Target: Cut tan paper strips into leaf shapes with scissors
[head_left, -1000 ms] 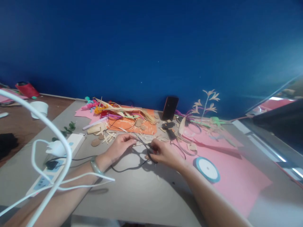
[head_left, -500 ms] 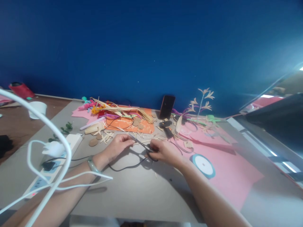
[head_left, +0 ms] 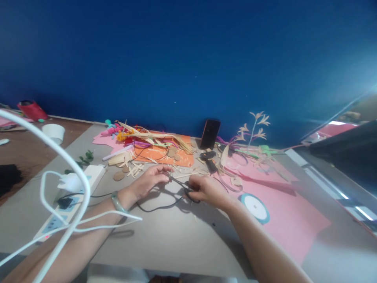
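Note:
My right hand point(head_left: 207, 191) is closed around the handles of a pair of dark scissors point(head_left: 180, 182), whose blades point left. At their tips my left hand point(head_left: 151, 180), with a bangle on its wrist, has its thumb and fingertips drawn together. Whatever it pinches is too small and blurred to name. A black cable point(head_left: 160, 208) curves across the table below both hands. Beyond the hands lie pale strips point(head_left: 135, 170) and an orange sheet point(head_left: 156, 154) scattered with shavings.
On the left, a power strip point(head_left: 88, 184) and looping white cables point(head_left: 83, 177) cross over my left forearm. A phone point(head_left: 210, 133) leans against the blue wall. Right of my hand, a round white-and-teal spool point(head_left: 255, 208) lies on pink paper point(head_left: 290, 212). A flower stem point(head_left: 252, 131) stands behind.
The whole view has shifted slightly. My left fingers have loosened and lifted a little at the scissor tips. The scissors remain in my right hand.

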`<state>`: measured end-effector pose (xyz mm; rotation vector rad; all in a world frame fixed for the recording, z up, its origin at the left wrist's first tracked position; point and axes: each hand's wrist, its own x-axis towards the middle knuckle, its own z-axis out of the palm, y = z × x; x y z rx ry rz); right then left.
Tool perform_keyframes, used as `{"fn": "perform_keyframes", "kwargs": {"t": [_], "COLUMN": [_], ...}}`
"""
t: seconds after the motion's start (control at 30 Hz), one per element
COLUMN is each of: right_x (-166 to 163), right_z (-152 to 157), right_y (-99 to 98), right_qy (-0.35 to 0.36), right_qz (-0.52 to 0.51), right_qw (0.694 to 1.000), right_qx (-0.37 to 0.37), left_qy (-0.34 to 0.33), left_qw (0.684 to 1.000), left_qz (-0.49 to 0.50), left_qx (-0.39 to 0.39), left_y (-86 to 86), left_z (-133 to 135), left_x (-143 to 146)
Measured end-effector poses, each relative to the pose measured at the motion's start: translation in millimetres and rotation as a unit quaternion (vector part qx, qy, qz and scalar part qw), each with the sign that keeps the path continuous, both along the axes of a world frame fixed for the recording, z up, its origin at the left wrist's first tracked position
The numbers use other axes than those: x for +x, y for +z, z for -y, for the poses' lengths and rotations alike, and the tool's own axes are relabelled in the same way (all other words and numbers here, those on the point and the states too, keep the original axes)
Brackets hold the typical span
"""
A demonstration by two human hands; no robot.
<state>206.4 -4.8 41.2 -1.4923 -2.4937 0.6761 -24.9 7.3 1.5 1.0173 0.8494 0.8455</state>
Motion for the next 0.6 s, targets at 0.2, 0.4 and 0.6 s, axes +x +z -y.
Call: {"fn": "perform_keyframes", "kwargs": {"t": [0.2, 0.4, 0.6], "right_x": [-5.5, -8.3, -8.6], "right_z": [2.6, 3.8, 4.7], "right_y": [-1.8, -1.2, 2.0], "right_qy": [0.006, 0.004, -0.003], "right_qz": [0.021, 0.034, 0.042], "right_qw": [1.0, 0.999, 0.999], "right_qx": [0.014, 0.019, 0.029], "left_qy": [-0.017, 0.02, 0.027], "left_qw": [0.998, 0.998, 0.998], "left_qz": [-0.027, -0.028, -0.033], "left_qx": [-0.049, -0.047, -0.043], "left_y": [-0.3, -4.1, -3.5], "left_z": [1.3, -0.1, 0.1], "left_x": [3.2, 5.6, 6.1]}}
